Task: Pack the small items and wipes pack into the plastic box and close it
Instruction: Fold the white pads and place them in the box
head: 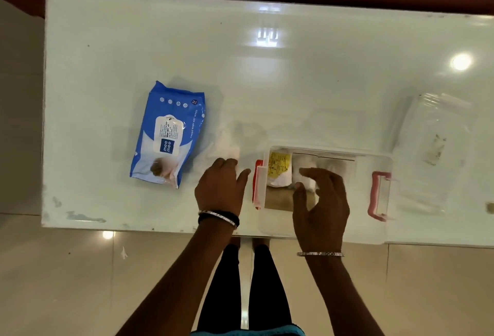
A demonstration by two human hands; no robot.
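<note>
Reaching into the plastic box, the right hand hovered over the contents with fingers curled loosely; whether it gripped one of the small white items beneath it could not be told, since the hand hid them. The box sat at the table's near edge, with its front wall seeming to overhang that edge slightly. A yellow-printed packet lay inside at the box's left end, next to white wrapped pieces. The left hand rested flat and released on the surface just beside the box's red left latch, near a pale white thing too washed out to identify. The wipes pack lay well apart toward the left edge, not yet packed. The clear lid lay near the right edge, off the box.

The chief risk seemed to be the box's position: a downward press while arranging items could tip or slide it off the near edge. The wipes pack also looked bulky against the remaining room, so it might sit proud and stop the lid from latching. The pale item could easily be overlooked on the white surface.
</note>
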